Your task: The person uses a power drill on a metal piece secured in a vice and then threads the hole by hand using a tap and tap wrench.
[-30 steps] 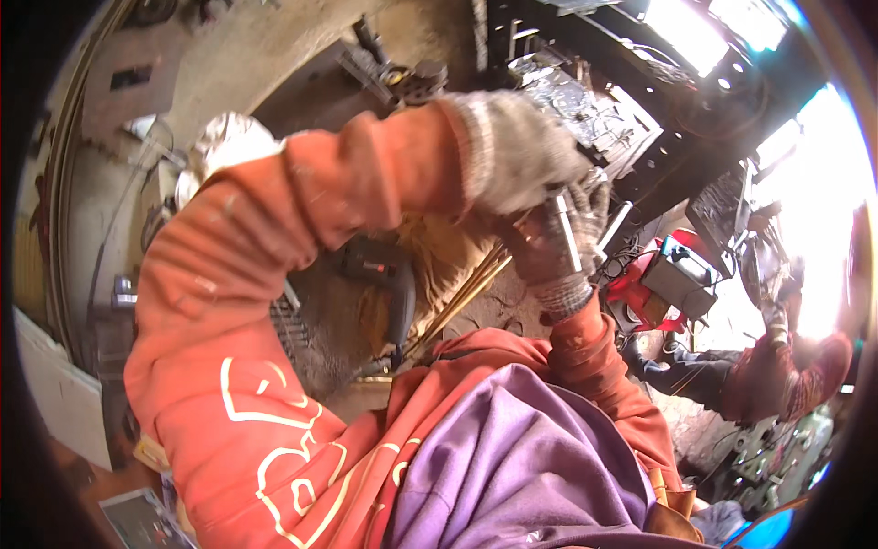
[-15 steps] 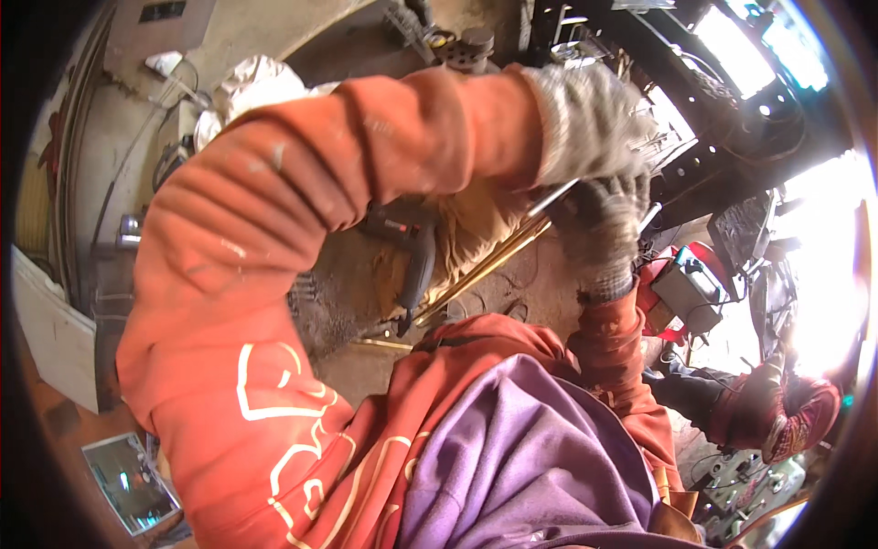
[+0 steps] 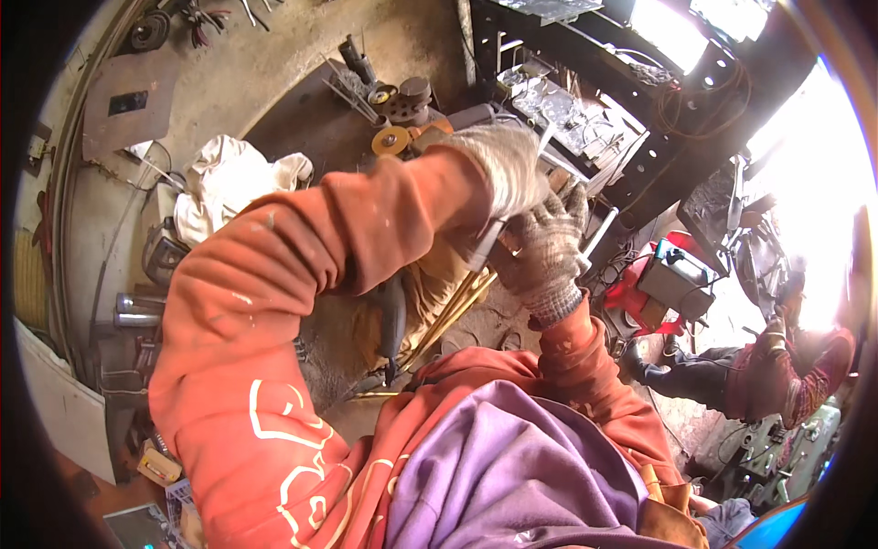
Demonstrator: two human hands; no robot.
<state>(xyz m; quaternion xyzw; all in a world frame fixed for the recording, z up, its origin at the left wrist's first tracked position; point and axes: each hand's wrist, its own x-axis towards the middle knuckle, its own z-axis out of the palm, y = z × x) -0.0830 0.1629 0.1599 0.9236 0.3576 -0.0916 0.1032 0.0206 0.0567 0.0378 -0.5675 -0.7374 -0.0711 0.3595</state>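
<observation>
My left hand (image 3: 514, 169), in a pale knitted work glove smeared by motion, reaches across from the left above the workbench side. Its fingers look closed around a thin metal rod (image 3: 485, 245), whose lower part shows below the hand. Just below and right of it, my right hand (image 3: 547, 242) wears a dirty glove, with its fingers spread apart and nothing visible gripped in them. A pale metal tube (image 3: 600, 232) shows beside the right fingers. Beyond the left wrist lies an angle grinder with a yellowish disc (image 3: 391, 141). Under my left forearm is a dark power drill (image 3: 391, 316).
Brass-coloured bars (image 3: 453, 316) lie on the floor between my arms. A perforated black metal frame (image 3: 677, 119) stands at upper right. A grey box (image 3: 675, 288) rests by a red thing. Another person (image 3: 782, 375) is at the right. White cloth (image 3: 229, 188) is bunched at left.
Both hands have moved left in the view, and the right one has drawn back from the left with its fingers spreading. The view has shifted, bringing the grinder into sight.
</observation>
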